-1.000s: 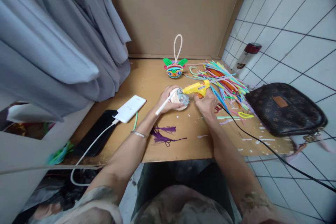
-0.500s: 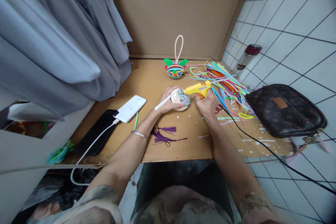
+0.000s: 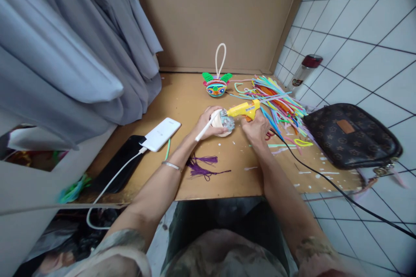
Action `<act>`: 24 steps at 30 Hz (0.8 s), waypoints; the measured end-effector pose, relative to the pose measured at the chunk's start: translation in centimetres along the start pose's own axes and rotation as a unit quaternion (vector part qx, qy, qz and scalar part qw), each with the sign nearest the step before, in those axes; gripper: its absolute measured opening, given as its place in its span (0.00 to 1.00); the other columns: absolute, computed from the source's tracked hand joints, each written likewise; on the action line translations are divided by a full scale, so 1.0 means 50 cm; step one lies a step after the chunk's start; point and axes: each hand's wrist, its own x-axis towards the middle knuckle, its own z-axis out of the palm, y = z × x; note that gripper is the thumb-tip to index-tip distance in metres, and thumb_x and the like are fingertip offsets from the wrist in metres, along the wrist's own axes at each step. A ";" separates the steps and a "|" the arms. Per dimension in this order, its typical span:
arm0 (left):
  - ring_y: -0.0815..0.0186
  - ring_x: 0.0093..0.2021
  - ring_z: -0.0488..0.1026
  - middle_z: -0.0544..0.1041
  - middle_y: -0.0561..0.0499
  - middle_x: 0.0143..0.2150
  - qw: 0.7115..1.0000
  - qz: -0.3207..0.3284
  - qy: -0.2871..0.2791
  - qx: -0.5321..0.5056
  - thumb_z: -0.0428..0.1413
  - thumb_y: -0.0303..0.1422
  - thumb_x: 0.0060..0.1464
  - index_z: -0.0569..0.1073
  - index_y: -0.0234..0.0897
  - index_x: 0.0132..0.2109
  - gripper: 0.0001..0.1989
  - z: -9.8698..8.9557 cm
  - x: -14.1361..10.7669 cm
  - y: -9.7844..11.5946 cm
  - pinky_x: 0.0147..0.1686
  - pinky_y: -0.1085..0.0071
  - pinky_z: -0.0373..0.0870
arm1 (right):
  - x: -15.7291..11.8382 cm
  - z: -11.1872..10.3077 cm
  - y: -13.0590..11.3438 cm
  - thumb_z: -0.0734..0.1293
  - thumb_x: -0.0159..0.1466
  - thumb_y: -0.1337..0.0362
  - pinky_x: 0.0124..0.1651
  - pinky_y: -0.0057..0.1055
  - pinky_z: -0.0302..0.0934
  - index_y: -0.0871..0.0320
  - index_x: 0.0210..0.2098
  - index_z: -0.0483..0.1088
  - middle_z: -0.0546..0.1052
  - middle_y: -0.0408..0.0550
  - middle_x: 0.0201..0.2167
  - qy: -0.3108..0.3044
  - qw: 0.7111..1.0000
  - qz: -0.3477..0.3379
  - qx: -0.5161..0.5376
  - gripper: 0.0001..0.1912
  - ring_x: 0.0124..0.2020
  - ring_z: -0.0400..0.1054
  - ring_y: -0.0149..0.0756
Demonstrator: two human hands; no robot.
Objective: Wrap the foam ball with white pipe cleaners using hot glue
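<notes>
My left hand is closed around a small round craft piece, cream at one side and fuzzy grey-blue at the other. A white stem sticks out of it toward my wrist. In my right hand is a yellow glue gun, my fingers wrapped round its handle. The nozzle points left and meets the upper edge of the piece; whether it touches cannot be made out. Purple tassels lie on the table below my left hand.
Behind my hands stands a colourful animal-face ornament with a white loop. Pipe cleaners are heaped at the right, near a brown handbag and a jar. The glue gun's black cord runs right. A white power bank lies left.
The white stem's free end has shifted slightly right and down as the piece turns a little in my left hand. The glue gun stays at its upper edge.
</notes>
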 end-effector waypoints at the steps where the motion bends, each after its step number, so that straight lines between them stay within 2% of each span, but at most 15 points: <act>1: 0.52 0.55 0.73 0.75 0.45 0.54 1.000 -0.002 0.000 -0.001 0.72 0.41 0.35 0.73 0.40 0.55 0.38 0.000 0.000 0.000 0.59 0.54 0.70 | 0.000 0.000 -0.001 0.64 0.56 0.58 0.39 0.37 0.58 0.59 0.42 0.74 0.79 0.56 0.35 0.000 1.000 -0.002 0.000 0.17 0.36 0.71 0.48; 24: 0.51 0.55 0.73 0.74 0.43 0.55 1.000 -0.019 0.000 -0.023 0.72 0.43 0.34 0.72 0.39 0.56 0.40 0.002 0.000 0.001 0.57 0.55 0.71 | 0.003 0.004 0.000 0.62 0.56 0.60 0.39 0.37 0.59 0.60 0.40 0.73 0.79 0.56 0.34 0.008 1.000 -0.004 0.019 0.15 0.35 0.70 0.46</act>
